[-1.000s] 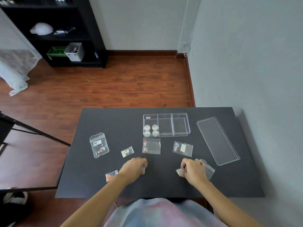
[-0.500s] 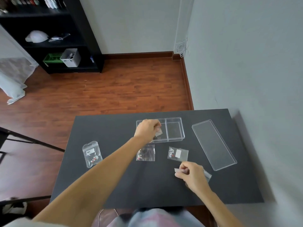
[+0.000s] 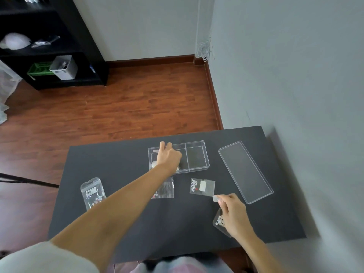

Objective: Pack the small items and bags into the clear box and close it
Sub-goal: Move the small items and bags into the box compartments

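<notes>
The clear box (image 3: 197, 157) stands open on the black table (image 3: 137, 223), split into compartments. My left hand (image 3: 169, 156) reaches into its left and middle compartments, fingers curled down by the far wall; what they hold is hidden. A white round item (image 3: 154, 164) shows beside my wrist. My right hand (image 3: 232, 213) pinches a small clear bag (image 3: 215, 198) at its fingertips, with a larger flower-filled bag (image 3: 219, 220) under the palm. A labelled bag (image 3: 202, 187) lies in front of the box. Another bag (image 3: 166, 189) lies partly under my left forearm.
The box's clear lid (image 3: 246, 172) lies flat to the right of the box, angled toward the wall. A taller zip bag (image 3: 92, 193) lies near the table's left edge. A grey wall runs close along the right side. A black shelf (image 3: 59, 46) stands far back left.
My left hand went from the table's front to the box with a small bag and now sits deeper over the compartments. My right hand lifted a small bag toward the labelled bag.
</notes>
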